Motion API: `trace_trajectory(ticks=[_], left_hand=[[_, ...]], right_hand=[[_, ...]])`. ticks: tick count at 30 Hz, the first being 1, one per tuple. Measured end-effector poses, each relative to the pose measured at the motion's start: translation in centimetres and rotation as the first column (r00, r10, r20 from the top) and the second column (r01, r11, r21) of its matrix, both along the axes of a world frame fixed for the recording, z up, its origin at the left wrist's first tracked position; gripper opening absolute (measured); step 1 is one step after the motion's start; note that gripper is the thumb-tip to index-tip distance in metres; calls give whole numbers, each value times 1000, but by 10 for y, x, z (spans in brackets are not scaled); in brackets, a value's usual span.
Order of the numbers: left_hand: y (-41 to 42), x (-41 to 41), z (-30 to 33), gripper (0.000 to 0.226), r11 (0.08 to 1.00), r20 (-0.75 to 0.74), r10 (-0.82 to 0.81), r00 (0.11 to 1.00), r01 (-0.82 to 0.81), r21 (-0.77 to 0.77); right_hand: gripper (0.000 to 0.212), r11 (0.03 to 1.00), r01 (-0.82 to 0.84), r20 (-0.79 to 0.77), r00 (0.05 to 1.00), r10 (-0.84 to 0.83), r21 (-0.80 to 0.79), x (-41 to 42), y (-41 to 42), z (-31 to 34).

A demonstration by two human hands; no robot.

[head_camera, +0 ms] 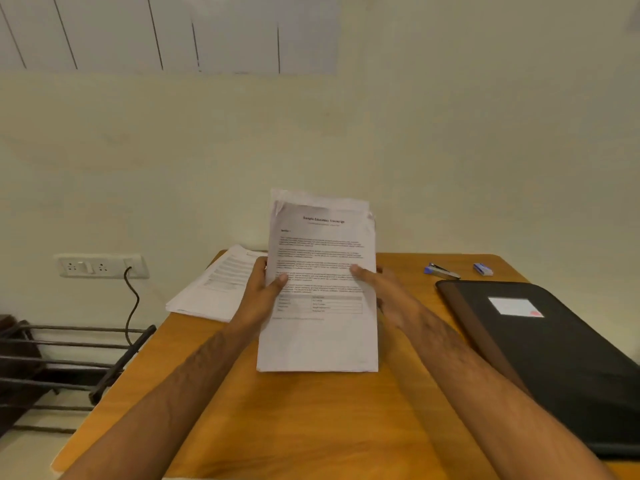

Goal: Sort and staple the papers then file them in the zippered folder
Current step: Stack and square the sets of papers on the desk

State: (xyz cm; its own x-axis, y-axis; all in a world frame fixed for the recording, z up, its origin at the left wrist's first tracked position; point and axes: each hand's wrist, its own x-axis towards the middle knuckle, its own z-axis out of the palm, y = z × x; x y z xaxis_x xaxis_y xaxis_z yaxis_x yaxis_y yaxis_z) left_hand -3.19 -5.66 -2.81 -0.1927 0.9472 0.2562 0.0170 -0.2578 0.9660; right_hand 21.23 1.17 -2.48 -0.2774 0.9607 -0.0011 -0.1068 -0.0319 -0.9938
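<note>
Pale plaster wall backs a smooth orange-brown wooden table (311, 427), where a black zippered folder (554, 358) lies flat at right. Upright at centre, a rectangular sheaf of printed papers (322, 271) is gripped by left hand (265, 292) and right hand (377, 289), thumbs in front. One second paper stack (214, 285) lies behind; one blue stapler (441, 270) and one small staple box (483, 269) sit beyond.

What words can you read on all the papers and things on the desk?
"Sample Education Transcript": the heading on the top page of the stack of papers, blurry, so my best reading.
Body text and small table on that page: too blurred to read.
Second pile of papers on the table: print too small to read.
White label on the black folder: no words readable.
Stapler and small blue box: no text legible.
</note>
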Motion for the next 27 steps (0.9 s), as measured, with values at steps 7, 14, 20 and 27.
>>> trace_trajectory(ticks=[7,14,20,27], left_hand=[[9,22,33,21,986,9,-7,1000,6,166],[12,33,37,22,985,-84,-18,996,32,169],[14,31,56,26,976,-126,37,991,-8,219],[24,22,117,48,902,-354,158,922,11,431]], right_hand=[[29,924,122,-56,992,-109,364,5,-2,62],[36,905,211,-73,978,-198,370,19,-8,61],[32,895,206,-14,976,-218,395,25,-6,60],[52,783,176,104,950,-293,596,31,-6,92]])
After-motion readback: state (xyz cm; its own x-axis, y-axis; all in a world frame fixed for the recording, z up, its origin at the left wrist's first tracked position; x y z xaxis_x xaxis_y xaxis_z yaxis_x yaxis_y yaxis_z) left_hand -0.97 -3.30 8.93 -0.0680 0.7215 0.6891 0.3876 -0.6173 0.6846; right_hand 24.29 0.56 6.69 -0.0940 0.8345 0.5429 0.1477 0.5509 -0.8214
